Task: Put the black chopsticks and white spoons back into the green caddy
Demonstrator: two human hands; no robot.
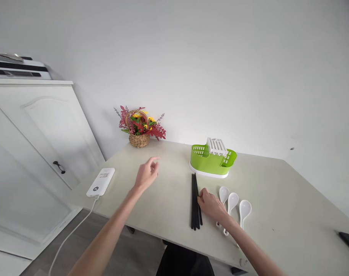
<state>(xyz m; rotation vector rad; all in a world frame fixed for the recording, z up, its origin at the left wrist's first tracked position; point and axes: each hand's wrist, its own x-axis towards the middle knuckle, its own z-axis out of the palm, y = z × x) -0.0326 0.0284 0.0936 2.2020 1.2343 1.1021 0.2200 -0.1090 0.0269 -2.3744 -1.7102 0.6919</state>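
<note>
Hands working over a pale table (168,207), left one lifted, right one down on black chopsticks.

Power bank (101,182) is lying at the table's left edge with its cable trailing off, and a flower basket (139,130) is standing by the wall. Left hand (147,174) is hovering above the table, fingers loosely spread and holding nothing. Black chopsticks (195,201) are lying bundled in front of the green cutlery holder (212,159). Right hand (211,203) is resting with curled fingers touching them, its grip unclear. Three white spoons (233,201) are lying just right of that hand.
</note>
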